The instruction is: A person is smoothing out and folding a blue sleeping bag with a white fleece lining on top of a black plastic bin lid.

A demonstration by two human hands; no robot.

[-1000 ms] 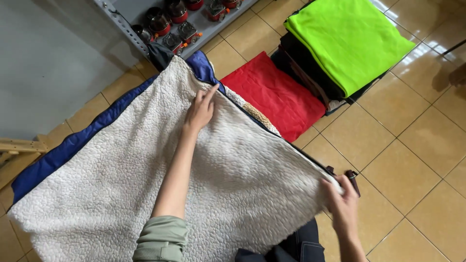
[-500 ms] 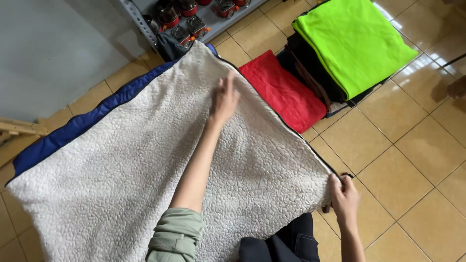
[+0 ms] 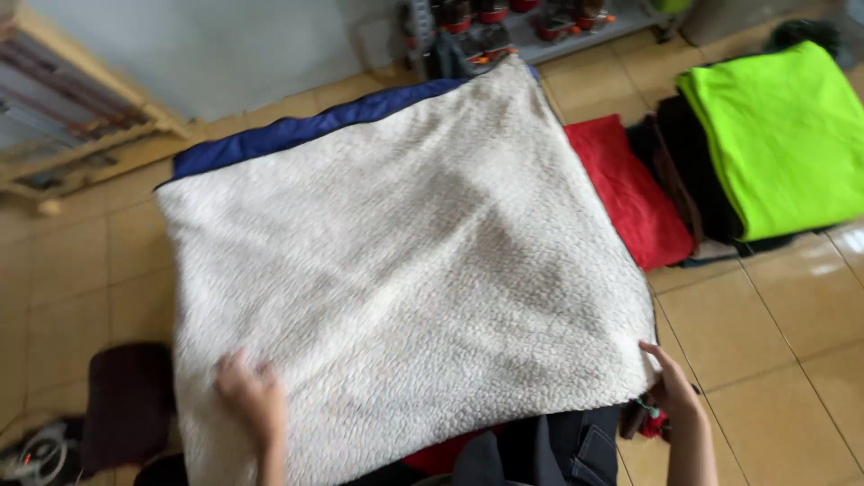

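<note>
Left hand [image 3: 252,400]: fingers spread open and pressed flat on the near left part of the cream fleece blanket [image 3: 405,252]; right hand [image 3: 670,389]: fingers closed in a pinch on the blanket's near right corner, with a small dark and red item just beneath the hand that I cannot make out. The blanket lies spread fleece side up over the tan tiled floor [image 3: 765,333], its blue backing [image 3: 306,130] showing along the far edge. Right of it, a red cloth [image 3: 630,193] touches its edge, then a stack of dark folded cloths topped by a neon green cloth [image 3: 783,135]; a metal shelf [image 3: 540,27] stands at the far edge and a wooden rack [image 3: 72,135] at far left.
</note>
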